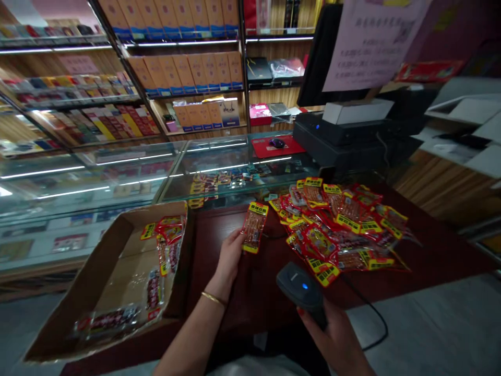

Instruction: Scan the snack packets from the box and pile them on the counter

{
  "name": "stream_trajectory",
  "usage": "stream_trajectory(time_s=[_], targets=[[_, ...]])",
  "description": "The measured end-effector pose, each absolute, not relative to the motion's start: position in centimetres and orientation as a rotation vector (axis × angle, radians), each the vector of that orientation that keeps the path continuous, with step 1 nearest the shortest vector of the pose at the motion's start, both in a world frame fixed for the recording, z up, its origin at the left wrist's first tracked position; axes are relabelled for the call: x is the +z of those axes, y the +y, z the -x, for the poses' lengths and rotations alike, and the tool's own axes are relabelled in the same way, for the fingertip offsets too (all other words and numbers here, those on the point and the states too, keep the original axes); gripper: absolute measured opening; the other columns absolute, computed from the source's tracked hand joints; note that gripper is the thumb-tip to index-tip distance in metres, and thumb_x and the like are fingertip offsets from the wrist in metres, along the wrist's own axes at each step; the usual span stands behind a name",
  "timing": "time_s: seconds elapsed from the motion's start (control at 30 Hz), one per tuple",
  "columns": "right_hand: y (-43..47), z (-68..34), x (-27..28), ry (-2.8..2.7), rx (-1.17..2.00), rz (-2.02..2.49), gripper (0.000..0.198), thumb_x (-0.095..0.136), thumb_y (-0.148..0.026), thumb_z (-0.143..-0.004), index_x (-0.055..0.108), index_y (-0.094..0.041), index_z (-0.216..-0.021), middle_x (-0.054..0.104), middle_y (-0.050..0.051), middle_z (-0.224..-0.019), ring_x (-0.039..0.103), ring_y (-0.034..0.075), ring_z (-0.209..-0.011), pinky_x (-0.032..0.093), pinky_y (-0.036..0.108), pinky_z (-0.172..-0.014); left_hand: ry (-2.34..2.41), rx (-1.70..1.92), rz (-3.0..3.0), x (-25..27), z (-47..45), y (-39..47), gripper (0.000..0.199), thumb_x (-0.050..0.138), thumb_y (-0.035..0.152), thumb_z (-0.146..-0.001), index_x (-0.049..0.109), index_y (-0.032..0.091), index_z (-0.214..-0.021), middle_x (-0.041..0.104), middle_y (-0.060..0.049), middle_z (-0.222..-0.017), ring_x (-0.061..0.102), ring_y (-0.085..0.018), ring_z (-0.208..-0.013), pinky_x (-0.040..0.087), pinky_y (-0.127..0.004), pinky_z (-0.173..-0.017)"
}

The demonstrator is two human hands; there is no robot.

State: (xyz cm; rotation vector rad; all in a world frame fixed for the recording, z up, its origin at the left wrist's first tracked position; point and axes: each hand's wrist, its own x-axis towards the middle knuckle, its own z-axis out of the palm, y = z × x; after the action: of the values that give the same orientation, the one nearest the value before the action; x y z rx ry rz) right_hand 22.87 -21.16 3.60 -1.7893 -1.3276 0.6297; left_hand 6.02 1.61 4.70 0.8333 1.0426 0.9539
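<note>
My left hand [231, 249] pinches the left edge of a snack packet [255, 227] with yellow ends and a clear middle, held over the dark red table [213, 230]. In my right hand [332, 331] is a black barcode scanner [300, 290], gripped by its handle, with a blue light lit on top. Its head points up and to the left, apart from the packet. Beyond the scanner lies a heap of similar red and yellow snack packets [336, 224]. On the left, a cardboard box [117, 256] holds several packets along its right and near sides.
Behind the table runs a glass display counter [219, 156]. A red mat [260, 147] with a computer mouse [277, 142] lies on it, beside a monitor [319, 57] and a black cash drawer [352, 146]. A cable [376, 308] hangs at the right edge. Stocked shelves [188, 68] stand behind.
</note>
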Motion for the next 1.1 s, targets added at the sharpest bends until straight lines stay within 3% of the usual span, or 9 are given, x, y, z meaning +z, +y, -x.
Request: stream_trajectory(time_s=[0.3,0.5,0.63,0.77,0.8,0.9,1.0,1.1], targets=[[-21.6,-25.8,3.9,-1.235,0.548,1.856,0.034,0.061,-0.045,-0.091,0.077,-0.019,-0.107,0.083,0.01,-0.098,0.08,0.03,-0.088,0.062,0.035,-0.077,0.774,0.674,-1.181,10.7,-22.8,5.2,0.036,0.067,0.026,-0.083,0.074,0.015,-0.117,0.076,-0.005,-0.085,0.06,-0.01,-0.056,0.045,-0.02,-0.051],[-22.2,-25.8,3.7,-1.153,0.413,1.956,0.037,0.059,-0.05,-0.09,0.078,-0.019,-0.098,0.083,0.009,-0.084,0.079,0.03,-0.075,0.062,0.035,-0.068,0.769,0.521,-1.294,10.5,-28.0,5.7,0.034,0.065,0.013,-0.079,0.075,0.014,-0.112,0.077,-0.008,-0.091,0.069,-0.018,-0.077,0.055,-0.027,-0.072],[-22.4,-26.1,3.0,-1.24,0.37,1.947,0.042,0.056,-0.055,-0.091,0.076,-0.02,-0.103,0.083,0.011,-0.095,0.08,0.032,-0.088,0.063,0.036,-0.073,0.759,0.789,-1.663,10.4,-21.0,2.9,0.041,0.068,0.014,-0.078,0.074,0.02,-0.119,0.077,-0.008,-0.111,0.068,-0.024,-0.103,0.052,-0.032,-0.094],[-21.8,-27.1,1.0,-1.332,0.383,2.085,0.047,0.055,-0.061,-0.089,0.074,-0.019,-0.1,0.083,0.012,-0.089,0.08,0.034,-0.083,0.062,0.038,-0.065,0.898,0.854,-1.81,12.2,-8.2,-0.3,0.038,0.06,0.024,-0.089,0.072,0.022,-0.125,0.075,-0.008,-0.117,0.07,-0.021,-0.097,0.055,-0.03,-0.086],[-21.5,-27.4,0.5,-1.372,0.42,2.074,0.046,0.055,-0.061,-0.089,0.074,-0.02,-0.099,0.083,0.012,-0.089,0.08,0.034,-0.083,0.062,0.038,-0.065,1.034,0.875,-1.81,12.9,-4.5,-0.9,0.036,0.059,0.028,-0.091,0.072,0.021,-0.124,0.076,-0.008,-0.113,0.07,-0.022,-0.093,0.055,-0.03,-0.084],[-20.6,-27.8,-0.6,-1.425,0.508,2.049,0.048,0.056,-0.064,-0.087,0.075,-0.021,-0.097,0.084,0.01,-0.085,0.081,0.035,-0.083,0.062,0.039,-0.066,1.599,1.029,-1.914,14.5,6.9,-2.2,0.036,0.056,0.036,-0.093,0.072,0.021,-0.121,0.074,-0.01,-0.118,0.068,-0.026,-0.107,0.051,-0.039,-0.1],[-19.8,-27.4,-0.7,-1.459,0.559,2.002,0.048,0.059,-0.065,-0.085,0.077,-0.022,-0.097,0.084,0.009,-0.089,0.081,0.035,-0.085,0.062,0.039,-0.069,2.266,0.993,-2.11,14.6,16.7,-3.5,0.046,0.056,0.041,-0.09,0.066,0.018,-0.129,0.062,-0.015,-0.141,0.052,-0.036,-0.135,0.034,-0.052,-0.117],[-19.2,-26.5,0.1,-1.482,0.494,2.005,0.048,0.06,-0.066,-0.084,0.077,-0.022,-0.093,0.084,0.009,-0.086,0.081,0.035,-0.081,0.062,0.039,-0.065,2.476,0.735,-2.037,13.5,22.7,-4.7,0.044,0.048,0.042,-0.094,0.065,0.02,-0.128,0.068,-0.015,-0.132,0.061,-0.034,-0.125,0.044,-0.048,-0.109]])
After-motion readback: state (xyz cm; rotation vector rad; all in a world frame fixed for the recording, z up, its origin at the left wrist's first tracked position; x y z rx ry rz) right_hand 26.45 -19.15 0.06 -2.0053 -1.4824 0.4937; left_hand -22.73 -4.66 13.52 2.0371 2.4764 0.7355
